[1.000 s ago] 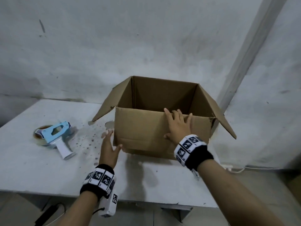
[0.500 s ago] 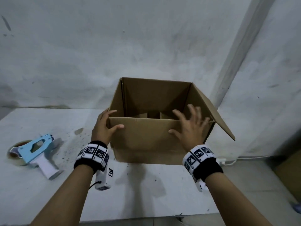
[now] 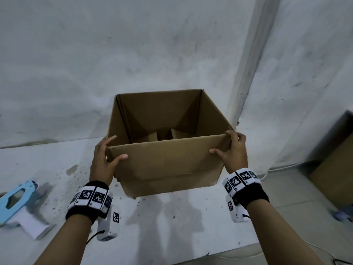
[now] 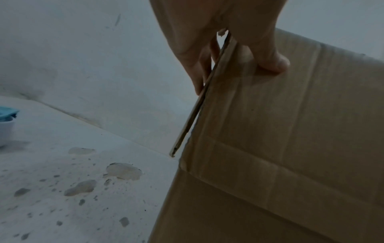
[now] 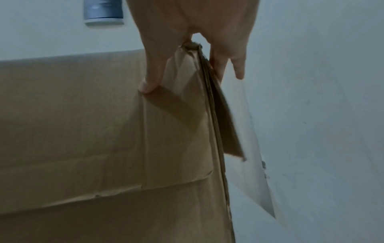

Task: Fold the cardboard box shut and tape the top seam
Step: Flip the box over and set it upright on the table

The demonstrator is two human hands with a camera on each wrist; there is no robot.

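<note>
An open brown cardboard box (image 3: 168,163) stands on the white table (image 3: 172,226) with all of its top flaps upright. My left hand (image 3: 109,150) grips the near left corner, thumb on the front flap and fingers on the left flap. My right hand (image 3: 232,148) grips the near right corner the same way. In the left wrist view the left hand (image 4: 218,32) pinches the flap edges of the box (image 4: 290,131). The right wrist view has the right hand (image 5: 197,24) pinching the creased corner of the box (image 5: 83,123). A blue and white tape dispenser (image 3: 17,203) lies far left on the table.
A white wall rises close behind the box, with a vertical pillar (image 3: 254,54) at the right. Another cardboard box (image 3: 334,169) and a white cable (image 3: 277,167) are on the floor to the right. Stains (image 4: 122,171) mark the table left of the box.
The two side flaps that hung outward now stand upright. My left hand came up from the table to the left corner, and my right hand slid from the front flap to the right corner.
</note>
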